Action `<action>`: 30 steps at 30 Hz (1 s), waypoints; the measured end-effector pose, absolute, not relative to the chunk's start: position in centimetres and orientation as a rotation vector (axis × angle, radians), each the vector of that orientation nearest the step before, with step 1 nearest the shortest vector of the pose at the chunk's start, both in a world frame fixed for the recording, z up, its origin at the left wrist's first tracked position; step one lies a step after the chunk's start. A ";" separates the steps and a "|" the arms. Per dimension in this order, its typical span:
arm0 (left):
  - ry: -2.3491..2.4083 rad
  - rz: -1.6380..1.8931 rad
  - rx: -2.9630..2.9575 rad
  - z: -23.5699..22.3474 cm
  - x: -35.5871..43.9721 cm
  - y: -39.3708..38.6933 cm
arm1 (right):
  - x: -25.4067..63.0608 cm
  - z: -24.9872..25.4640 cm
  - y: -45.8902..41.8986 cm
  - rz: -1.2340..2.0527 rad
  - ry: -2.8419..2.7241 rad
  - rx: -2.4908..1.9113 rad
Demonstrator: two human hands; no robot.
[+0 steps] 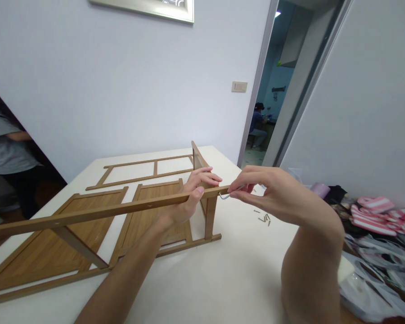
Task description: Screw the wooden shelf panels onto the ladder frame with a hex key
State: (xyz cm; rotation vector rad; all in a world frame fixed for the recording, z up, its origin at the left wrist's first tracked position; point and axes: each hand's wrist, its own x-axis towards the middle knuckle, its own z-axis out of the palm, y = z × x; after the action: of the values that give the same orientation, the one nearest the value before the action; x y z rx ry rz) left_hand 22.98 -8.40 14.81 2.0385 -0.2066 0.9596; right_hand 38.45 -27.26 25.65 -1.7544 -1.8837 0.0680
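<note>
A wooden frame (121, 208) with long rails stands on its side on the white table (219, 279). My left hand (192, 195) grips its upper rail near the right end, thumb on the near side and fingers over the far side. Pinched between the thumb and fingers of my right hand (253, 186) is a thin metal hex key (225, 196). Its bent end meets the rail just right of my left hand. Several screws (266, 218) lie loose on the table beyond my right forearm.
Two slatted wooden panels (155, 191) and another ladder-like wooden frame (155, 168) lie towards the wall. Clothes and plastic bags (374, 252) are heaped at the right. One person (6, 139) stands at the left; another person (257, 123) sits beyond the doorway.
</note>
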 end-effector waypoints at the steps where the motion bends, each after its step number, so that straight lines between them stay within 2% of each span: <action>1: -0.207 0.958 2.041 14.8 23.0 -8.4 | 38.5 25.6 -27.2 0.056 -1.880 -1.751; 11: -0.193 0.976 2.041 15.1 22.9 -8.6 | 39.2 25.5 -27.3 0.140 -1.895 -1.808; 20: -0.197 0.975 2.037 14.9 23.0 -8.5 | 37.5 25.1 -28.4 -0.254 -1.908 -1.855; 30: -0.201 0.982 2.066 14.9 22.9 -8.4 | 36.1 24.7 -28.8 -0.395 -1.817 -2.130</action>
State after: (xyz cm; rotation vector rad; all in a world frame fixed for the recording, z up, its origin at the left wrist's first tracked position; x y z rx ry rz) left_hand 22.93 -8.36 14.89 2.0658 -0.2013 0.9820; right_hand 36.11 -28.79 24.74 -2.1296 -1.8170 -0.3954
